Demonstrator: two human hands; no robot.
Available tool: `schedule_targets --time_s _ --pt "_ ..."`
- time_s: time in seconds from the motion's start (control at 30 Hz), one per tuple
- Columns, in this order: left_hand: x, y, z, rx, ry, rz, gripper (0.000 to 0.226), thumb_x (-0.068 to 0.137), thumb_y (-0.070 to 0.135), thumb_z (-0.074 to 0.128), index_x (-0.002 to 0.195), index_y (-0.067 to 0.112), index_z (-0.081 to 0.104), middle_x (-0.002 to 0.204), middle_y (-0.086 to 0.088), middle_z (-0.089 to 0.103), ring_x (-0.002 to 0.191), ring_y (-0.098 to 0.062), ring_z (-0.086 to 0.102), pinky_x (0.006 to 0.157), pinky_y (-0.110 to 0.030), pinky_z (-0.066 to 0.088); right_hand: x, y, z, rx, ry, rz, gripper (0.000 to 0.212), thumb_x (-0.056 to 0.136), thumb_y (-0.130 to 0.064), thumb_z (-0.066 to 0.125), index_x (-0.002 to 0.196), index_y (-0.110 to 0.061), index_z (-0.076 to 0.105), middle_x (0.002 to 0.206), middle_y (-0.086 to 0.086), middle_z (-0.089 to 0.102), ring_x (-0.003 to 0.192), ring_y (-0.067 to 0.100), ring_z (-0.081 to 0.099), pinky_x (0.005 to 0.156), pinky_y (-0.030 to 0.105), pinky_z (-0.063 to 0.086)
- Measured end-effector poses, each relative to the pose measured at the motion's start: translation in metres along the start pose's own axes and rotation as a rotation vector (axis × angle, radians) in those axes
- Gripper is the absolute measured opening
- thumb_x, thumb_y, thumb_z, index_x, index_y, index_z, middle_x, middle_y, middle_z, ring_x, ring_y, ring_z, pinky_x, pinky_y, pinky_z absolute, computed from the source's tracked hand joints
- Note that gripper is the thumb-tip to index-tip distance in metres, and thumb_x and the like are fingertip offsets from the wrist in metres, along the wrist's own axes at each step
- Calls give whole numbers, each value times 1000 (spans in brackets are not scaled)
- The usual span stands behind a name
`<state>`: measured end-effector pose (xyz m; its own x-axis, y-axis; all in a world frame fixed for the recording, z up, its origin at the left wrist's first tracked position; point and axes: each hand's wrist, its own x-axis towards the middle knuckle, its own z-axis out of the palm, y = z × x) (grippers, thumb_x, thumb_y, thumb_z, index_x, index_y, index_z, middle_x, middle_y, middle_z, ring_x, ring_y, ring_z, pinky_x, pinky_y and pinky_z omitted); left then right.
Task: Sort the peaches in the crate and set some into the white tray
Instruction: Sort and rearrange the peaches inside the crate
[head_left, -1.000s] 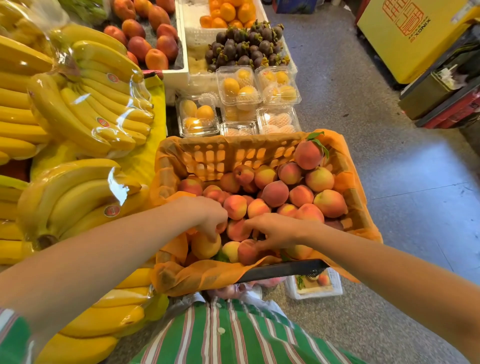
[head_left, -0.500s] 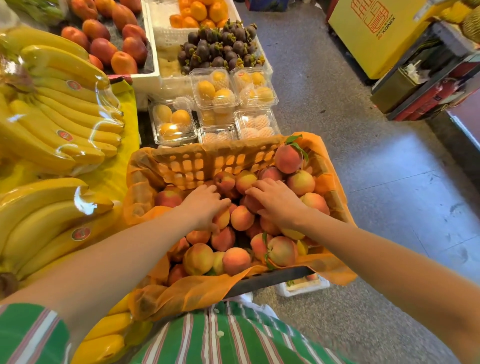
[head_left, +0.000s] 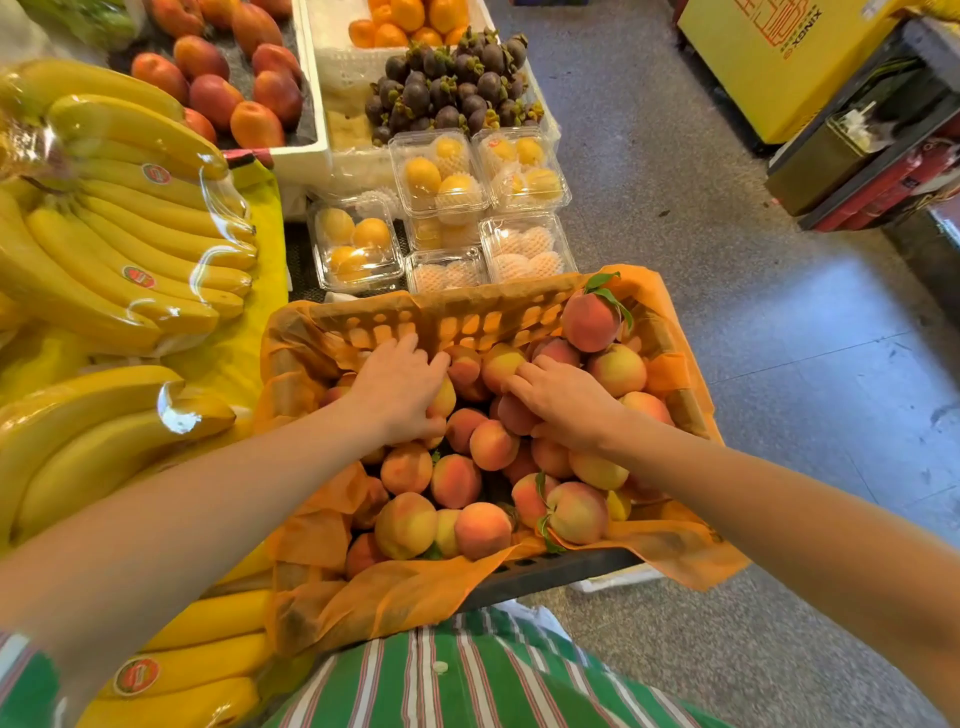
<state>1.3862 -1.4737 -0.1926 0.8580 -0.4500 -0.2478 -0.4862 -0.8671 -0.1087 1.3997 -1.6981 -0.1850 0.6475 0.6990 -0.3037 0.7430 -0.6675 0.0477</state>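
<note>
The crate (head_left: 545, 577) sits right against the person's body beside the bagged bananas (head_left: 119, 234), probably so both arms reach every corner; what carries it is hidden. Its orange liner (head_left: 395, 597) drapes over all 4 walls, likely to cushion the fruit from the slotted plastic.

The peaches (head_left: 457, 480) lie heaped inside, highest at the far right, where 1 leafy peach (head_left: 589, 322) tops the pile.

Both hands are palm down on the far half of the heap, a sorting posture, not a carrying one. The right hand (head_left: 563, 402) has its fingers spread and laid over 2 or 3 peaches, closed round none. The left hand (head_left: 400, 389) bends over fruit near the far wall; whether it grips 1 I cannot tell.

A white edge (head_left: 615, 581) shows on the floor under the crate's near right corner, possibly the tray. No peach can be seen in it.
</note>
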Motion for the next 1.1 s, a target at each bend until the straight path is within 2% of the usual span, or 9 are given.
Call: schedule_targets --time_s 0.13,0.23,0.33,0.43,0.53,0.63,0.83,0.93,1.1 --pt "-5 -16 -5 -70 30 -94 61 76 59 53 115 12 49 104 -10 63 105 -29 49 80 -39 41 -6 7 5 206 72 10 57 78 -38 72 123 -11 50 115 7 55 101 27 51 79 37 46" --pt "-8 -17 -3 -21 1 -101 59 80 54 52 123 13 47 109 -10 62 101 -29 55 76 -38 42 -9 7 -1 464 87 -49 58 77 -42 74 123 -14 52 114 3 60 102 20 55 82 29 43" --pt "-8 -12 1 57 -8 -99 57 88 43 51 134 12 41 116 -11 57 98 -30 58 72 -39 42 -11 -10 -10 553 8 -144 63 76 -40 77 128 -16 53 122 -2 60 104 9 52 83 18 37" --pt "-9 -11 4 88 18 -103 54 93 36 47 142 15 35 125 -14 50 104 -31 55 77 -42 44 -12 -33 -7 547 -77 -232 64 77 -41 77 129 -12 53 120 4 61 104 17 55 82 27 42" --pt "-13 -9 4 130 74 -95 41 95 24 45 135 16 44 138 -21 40 112 -35 50 83 -45 45 -8 -55 8 493 -109 -225 64 77 -42 76 130 -12 52 122 7 61 111 23 56 87 37 45" --pt "-17 -10 7 74 22 -64 48 93 27 48 139 14 40 147 -21 29 122 -34 44 87 -40 45 -1 -70 19 479 -104 -197 61 77 -41 75 127 -13 52 116 8 63 107 26 57 85 44 45" --pt "-23 -10 7 -60 73 9 42 90 33 50 127 11 52 134 -15 44 115 -30 47 88 -37 44 -8 -62 14 528 -82 -81 48 86 -32 68 129 -15 52 120 6 62 106 23 58 82 34 44" --pt "-22 -3 3 -156 128 85 35 91 37 51 118 15 58 120 -8 52 107 -25 49 85 -37 46 -24 -46 2 546 29 -15 38 88 -29 64 123 -14 57 113 5 63 102 23 59 80 35 47" --pt "-5 13 -13 -305 231 129 31 88 34 57 112 13 60 108 -8 56 102 -28 53 81 -41 47 -48 -1 -24 483 496 263 34 86 -27 65 116 -14 58 112 4 58 103 22 57 78 43 52"
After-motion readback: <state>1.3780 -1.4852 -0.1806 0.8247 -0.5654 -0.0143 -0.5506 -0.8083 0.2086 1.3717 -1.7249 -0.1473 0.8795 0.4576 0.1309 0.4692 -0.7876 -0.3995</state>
